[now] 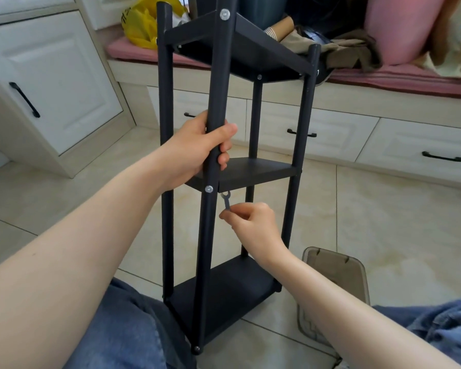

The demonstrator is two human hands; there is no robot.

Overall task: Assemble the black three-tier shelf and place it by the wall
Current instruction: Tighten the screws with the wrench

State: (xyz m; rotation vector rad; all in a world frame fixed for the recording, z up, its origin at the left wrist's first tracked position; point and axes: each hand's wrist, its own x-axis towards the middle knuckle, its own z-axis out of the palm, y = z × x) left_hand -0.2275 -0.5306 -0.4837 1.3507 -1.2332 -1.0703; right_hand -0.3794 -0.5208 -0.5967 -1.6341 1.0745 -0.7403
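Pale tiled floor (383, 222), person seated on it, knees in blue denim either side of the work.

Black three-tier shelf of round posts and flat boards (258, 170) stands upright on the floor between the knees. All three boards sit between four posts, so the frame looks essentially built. It is not yet by a wall. What seems left is the last tightening, then carrying it over.

Front black post (218, 83) is nearest the person. The left hand (197, 150) is wrapped firmly round it just above the middle board, steadying the frame.

The right hand (253, 225) is lower, right of that post and apart from the left. Its fingertips pinch a small flat grey wrench (226, 201), head up, just under the middle board's front edge.

Silver bolt head (209, 189) on the post at middle-board level, just beside the wrench head, not engaged by it. Fastener at the bottom joint: cannot tell.
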